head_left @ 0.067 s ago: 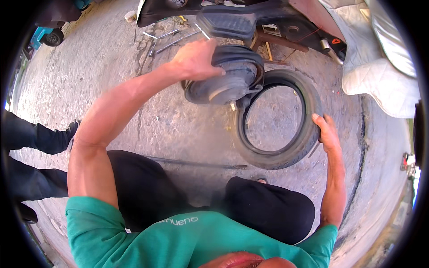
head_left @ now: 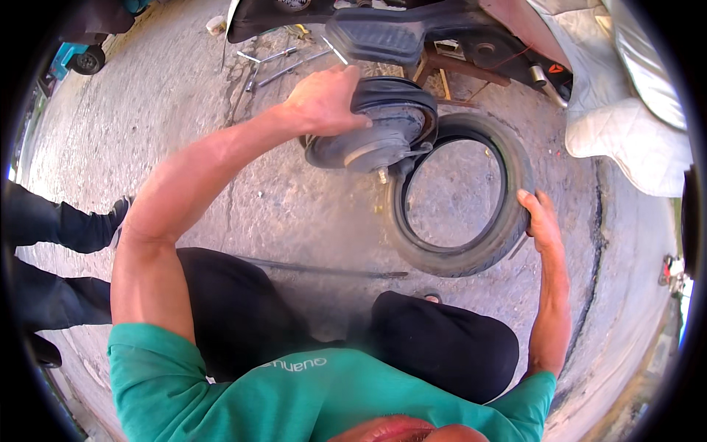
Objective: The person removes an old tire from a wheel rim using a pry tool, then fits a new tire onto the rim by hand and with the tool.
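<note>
- Tyre [head_left: 449, 262], one: shifted very slightly since the earlier frame, its near edge a touch farther from the knees; both hands keep the same grips.
- Left hand [head_left: 324, 101]: clamped on the upper left edge of the wheel, thumb toward the hub side.
- Right hand [head_left: 543, 221]: gripping the tyre's right edge, thumb on the sidewall, fingers partly hidden behind the tread. Hands well apart.
- Wheel [head_left: 383, 140], one, grey and dusty: tilted, with black rubber along its upper edge; overlaps the tyre's left side in view, contact cannot be told.
- Tyre position: off the mount, its hole open to view, above the concrete floor [head_left: 294, 214], right of the wheel.
- Long dark rod [head_left: 324, 269]: on the floor, between the knees and the wheel.
- Metal tools [head_left: 294, 67]: on the floor, beyond the left forearm.
- Black ribbed plate [head_left: 375, 38]: just beyond the wheel.
- Quilted silver cover [head_left: 626, 132]: hanging at upper right.
- Second person's legs [head_left: 55, 221], dark trousers: far left.
</note>
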Tool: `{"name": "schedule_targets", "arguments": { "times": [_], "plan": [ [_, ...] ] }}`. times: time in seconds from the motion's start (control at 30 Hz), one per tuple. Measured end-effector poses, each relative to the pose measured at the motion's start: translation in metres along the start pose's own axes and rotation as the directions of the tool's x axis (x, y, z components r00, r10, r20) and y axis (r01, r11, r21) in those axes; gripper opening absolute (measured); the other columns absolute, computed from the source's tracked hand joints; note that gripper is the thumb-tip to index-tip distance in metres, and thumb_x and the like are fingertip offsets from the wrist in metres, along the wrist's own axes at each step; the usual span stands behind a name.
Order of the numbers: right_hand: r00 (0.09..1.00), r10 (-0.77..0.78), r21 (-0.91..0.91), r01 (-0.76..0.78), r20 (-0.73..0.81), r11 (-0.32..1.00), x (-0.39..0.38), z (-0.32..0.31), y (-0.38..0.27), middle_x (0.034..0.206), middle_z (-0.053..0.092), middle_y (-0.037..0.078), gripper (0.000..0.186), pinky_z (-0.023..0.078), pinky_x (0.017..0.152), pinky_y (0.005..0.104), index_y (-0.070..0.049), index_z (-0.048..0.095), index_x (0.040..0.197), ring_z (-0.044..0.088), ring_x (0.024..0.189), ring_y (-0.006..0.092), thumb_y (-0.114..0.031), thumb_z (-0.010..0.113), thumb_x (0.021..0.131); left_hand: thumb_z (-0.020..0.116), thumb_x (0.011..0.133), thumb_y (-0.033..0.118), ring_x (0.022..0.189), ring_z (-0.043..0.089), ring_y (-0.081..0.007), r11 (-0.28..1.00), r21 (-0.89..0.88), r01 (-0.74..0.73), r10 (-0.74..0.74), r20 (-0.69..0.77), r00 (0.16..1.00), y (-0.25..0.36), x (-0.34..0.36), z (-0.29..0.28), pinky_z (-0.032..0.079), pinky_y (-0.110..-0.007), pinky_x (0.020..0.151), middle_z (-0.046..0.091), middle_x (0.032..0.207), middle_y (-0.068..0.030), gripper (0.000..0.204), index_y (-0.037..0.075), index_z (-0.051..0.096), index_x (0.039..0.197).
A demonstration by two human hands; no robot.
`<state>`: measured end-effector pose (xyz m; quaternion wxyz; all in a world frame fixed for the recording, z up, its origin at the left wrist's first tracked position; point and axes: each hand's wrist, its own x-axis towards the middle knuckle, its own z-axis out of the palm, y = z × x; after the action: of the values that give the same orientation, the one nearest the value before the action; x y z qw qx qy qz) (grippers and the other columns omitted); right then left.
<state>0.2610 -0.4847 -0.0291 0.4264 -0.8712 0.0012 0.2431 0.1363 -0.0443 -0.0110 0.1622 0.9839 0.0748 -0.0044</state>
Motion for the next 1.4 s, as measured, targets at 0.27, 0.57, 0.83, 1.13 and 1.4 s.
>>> {"name": "schedule_targets", "arguments": {
  "times": [0.27,0.57,0.83,1.13,1.4],
  "plan": [
    [0.991,0.133,0.08,-0.133,0.006,0.988,0.028,-0.008,0.039,0.087,0.062,0.006,0.059,0.038,0.053,0.0298,-0.002,0.066,0.114,0.056,0.067,0.0143,-0.054,0.07,0.087,0.086,0.075,0.037,0.115,0.064,-0.0414,0.998,-0.063,0.022,-0.022,0.009,1.0,-0.022,0.01,0.021,0.05,-0.048,0.101,0.064,0.12,-0.0249,0.073,-0.005,0.057,0.128],
    [0.947,0.318,0.281,-0.295,-0.038,0.913,0.066,-0.012,0.164,0.082,0.062,0.003,0.049,0.028,0.045,0.029,-0.008,0.067,0.109,0.048,0.055,0.0138,-0.053,0.068,0.09,0.084,0.077,0.035,0.112,0.063,-0.0428,0.995,-0.097,-0.037,0.04,0.029,0.999,-0.033,0.019,0.04,0.05,-0.049,0.098,0.06,0.12,-0.026,0.069,-0.003,0.054,0.126],
    [0.987,-0.085,-0.639,-0.022,-0.136,0.769,0.065,-0.004,0.067,0.122,0.069,0.019,0.065,0.052,0.092,0.0467,0.0,0.062,0.132,0.066,0.11,0.0332,-0.045,0.074,0.085,0.086,0.077,0.029,0.112,0.06,-0.0407,0.991,-0.122,-0.063,0.068,0.034,0.997,-0.054,-0.001,0.051,0.05,-0.049,0.098,0.057,0.117,-0.0208,0.069,-0.001,0.052,0.129],
    [0.749,-0.519,-0.441,0.662,0.412,0.606,0.128,0.156,-0.043,0.139,0.06,0.024,0.064,0.044,0.111,0.0457,-0.001,0.055,0.141,0.055,0.131,0.0401,-0.022,0.072,0.083,0.085,0.078,0.03,0.116,0.057,-0.0371,0.993,-0.104,-0.053,0.055,0.018,0.998,-0.054,-0.01,0.055,0.049,-0.047,0.1,0.056,0.117,-0.0177,0.072,0.001,0.05,0.133],
    [0.725,-0.489,-0.493,0.689,0.485,0.531,0.147,0.166,-0.04,0.111,0.069,0.026,0.037,0.051,0.091,0.0527,-0.003,0.064,0.115,0.063,0.109,0.0468,-0.014,0.068,0.08,0.086,0.076,0.031,0.116,0.058,-0.0397,0.988,-0.097,-0.124,0.124,0.0,0.992,-0.062,-0.012,0.057,0.049,-0.048,0.101,0.056,0.12,-0.0203,0.077,-0.001,0.049,0.136]
  ]
}}
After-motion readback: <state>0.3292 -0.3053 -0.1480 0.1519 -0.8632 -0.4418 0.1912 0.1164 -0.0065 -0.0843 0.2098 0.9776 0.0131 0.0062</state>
